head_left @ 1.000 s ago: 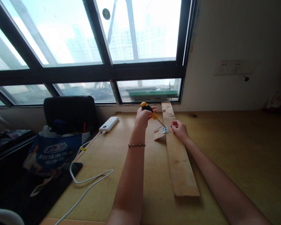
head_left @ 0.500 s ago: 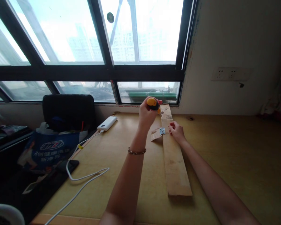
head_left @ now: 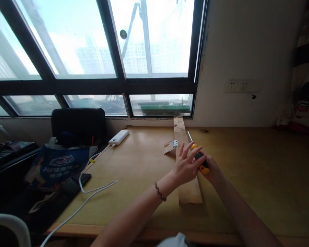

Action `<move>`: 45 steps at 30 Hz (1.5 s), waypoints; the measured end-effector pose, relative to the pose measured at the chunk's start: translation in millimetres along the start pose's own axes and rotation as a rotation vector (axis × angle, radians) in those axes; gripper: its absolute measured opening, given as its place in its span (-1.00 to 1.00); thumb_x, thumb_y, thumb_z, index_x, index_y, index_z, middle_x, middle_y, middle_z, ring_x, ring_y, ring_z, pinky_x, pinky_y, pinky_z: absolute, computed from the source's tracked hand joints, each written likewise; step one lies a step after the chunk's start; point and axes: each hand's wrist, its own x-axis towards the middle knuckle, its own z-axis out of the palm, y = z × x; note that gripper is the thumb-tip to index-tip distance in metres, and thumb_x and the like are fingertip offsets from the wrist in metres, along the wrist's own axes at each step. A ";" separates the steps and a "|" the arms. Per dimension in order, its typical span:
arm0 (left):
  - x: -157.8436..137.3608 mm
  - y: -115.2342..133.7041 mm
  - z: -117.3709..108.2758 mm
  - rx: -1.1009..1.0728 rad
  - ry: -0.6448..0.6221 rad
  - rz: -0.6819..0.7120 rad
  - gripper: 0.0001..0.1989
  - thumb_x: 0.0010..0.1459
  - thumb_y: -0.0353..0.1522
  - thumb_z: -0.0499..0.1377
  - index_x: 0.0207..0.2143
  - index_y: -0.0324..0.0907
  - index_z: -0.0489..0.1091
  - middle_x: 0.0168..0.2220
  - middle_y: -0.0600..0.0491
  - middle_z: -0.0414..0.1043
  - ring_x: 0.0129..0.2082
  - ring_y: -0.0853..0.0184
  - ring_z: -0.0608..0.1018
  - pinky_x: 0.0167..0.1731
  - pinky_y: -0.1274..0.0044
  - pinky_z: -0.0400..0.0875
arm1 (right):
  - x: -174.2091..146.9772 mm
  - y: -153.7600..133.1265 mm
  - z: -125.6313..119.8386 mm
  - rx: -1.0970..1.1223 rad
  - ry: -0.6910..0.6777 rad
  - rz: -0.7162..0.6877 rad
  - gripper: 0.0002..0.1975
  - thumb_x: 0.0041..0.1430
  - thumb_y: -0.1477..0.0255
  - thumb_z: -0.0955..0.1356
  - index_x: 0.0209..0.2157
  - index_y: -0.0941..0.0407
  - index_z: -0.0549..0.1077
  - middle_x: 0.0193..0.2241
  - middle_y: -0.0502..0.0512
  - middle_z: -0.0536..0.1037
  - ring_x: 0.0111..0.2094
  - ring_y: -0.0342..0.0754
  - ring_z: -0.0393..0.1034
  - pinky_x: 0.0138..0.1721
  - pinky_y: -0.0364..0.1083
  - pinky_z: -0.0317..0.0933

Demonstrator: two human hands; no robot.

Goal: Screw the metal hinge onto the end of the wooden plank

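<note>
A long wooden plank [head_left: 180,134] lies on the yellow desk [head_left: 247,164], running away from me toward the window. A small metal hinge [head_left: 174,143] joins its left edge to a small wood piece [head_left: 168,148]. Both hands meet over the plank's near half. My right hand [head_left: 211,170] grips the yellow and black handle of a screwdriver [head_left: 198,157], whose shaft points up and left. My left hand [head_left: 185,165], with a bead bracelet on the wrist, rests against the handle with its fingers spread.
A white power bank [head_left: 118,137] with a white cable [head_left: 98,190] lies at the desk's left. A dark phone [head_left: 78,180], a blue printed bag [head_left: 55,164] and a black chair back [head_left: 78,125] stand left of the desk. Wall sockets [head_left: 240,85] sit at the right.
My left hand brought the screwdriver down from above the hinge toward me. My right hand left the plank near the hinge and took the handle. The view shifted.
</note>
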 end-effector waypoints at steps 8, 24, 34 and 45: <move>-63.5 -70.9 -1.1 0.102 0.049 -0.366 -0.66 0.08 -0.40 0.05 -0.05 -0.18 0.29 0.02 -0.08 0.29 0.15 0.15 0.17 0.11 0.20 0.05 | 19.3 -12.4 -93.3 -1.220 0.564 -0.089 -0.59 0.00 0.09 0.24 -0.55 0.15 0.44 -0.58 0.10 0.45 -0.47 -0.04 0.32 -0.52 -0.17 0.05; -80.2 -82.7 11.0 -0.060 -0.182 -0.885 -0.73 0.13 -0.22 0.01 -0.30 -0.14 0.44 -0.55 0.06 0.43 -0.57 0.38 0.41 -0.50 0.58 0.15 | 6.6 -13.0 -130.7 -1.702 0.693 0.300 -0.53 -0.09 0.09 0.32 -0.38 0.24 0.54 -0.39 0.42 0.51 -0.33 0.25 0.44 -0.49 0.01 0.24; -80.2 -76.0 14.9 -0.046 -0.211 -0.868 -0.76 0.14 -0.25 0.02 -0.34 -0.14 0.44 -0.55 0.06 0.42 -0.57 0.38 0.40 -0.52 0.58 0.10 | 6.7 -7.9 -128.3 -1.745 0.668 0.305 -0.58 0.02 0.14 0.28 -0.32 0.21 0.52 -0.36 0.37 0.50 -0.28 0.25 0.41 -0.44 0.03 0.22; -78.5 -110.3 13.2 -0.005 -0.057 -0.650 -0.64 0.09 -0.23 0.06 -0.08 -0.18 0.26 -0.27 -0.02 0.40 -0.23 0.27 0.43 -0.20 0.47 0.27 | 15.5 13.4 -98.3 -1.656 0.554 -0.477 -0.71 0.11 0.30 0.24 -0.26 0.22 0.45 -0.28 0.25 0.46 -0.20 0.10 0.27 -0.11 0.02 0.10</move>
